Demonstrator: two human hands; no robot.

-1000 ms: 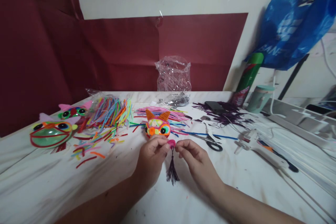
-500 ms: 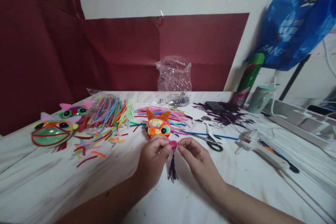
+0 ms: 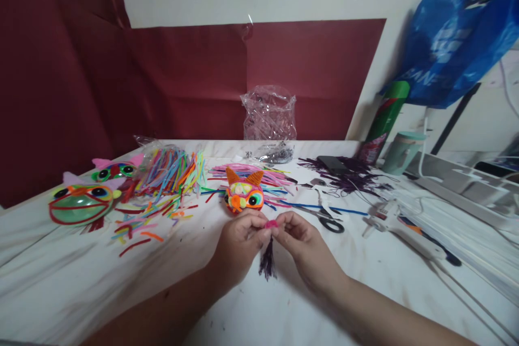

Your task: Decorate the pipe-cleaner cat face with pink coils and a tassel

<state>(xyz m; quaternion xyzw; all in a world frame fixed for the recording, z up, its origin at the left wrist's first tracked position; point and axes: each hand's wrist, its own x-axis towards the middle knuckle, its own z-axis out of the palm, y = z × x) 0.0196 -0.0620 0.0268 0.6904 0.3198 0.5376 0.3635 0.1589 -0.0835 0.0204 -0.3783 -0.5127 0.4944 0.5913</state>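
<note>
Between my two hands is a small pink fuzzy piece [image 3: 271, 224], with a dark purple tassel [image 3: 268, 263] hanging below it. My left hand [image 3: 242, 239] pinches the piece from the left, thumb against fingertips. From the other side my right hand [image 3: 302, 240] pinches it too; the fingertips of both hands nearly meet. Just beyond them sits an orange animal head [image 3: 244, 194] with pointed ears and big round eyes, made of fuzzy stems.
Left stand a green-bellied animal head [image 3: 81, 208] and another behind it [image 3: 117, 168]. Pipe cleaners [image 3: 170, 173] lie at centre-left. Scissors [image 3: 331, 224], purple tassels [image 3: 348, 173], a glue gun [image 3: 413, 232], a mint cup [image 3: 402, 152] and a spray can [image 3: 385, 119] are on the right.
My right hand has closed in on the pink piece and now pinches it alongside my left hand. The pink piece has shifted slightly right and looks flatter from here.
</note>
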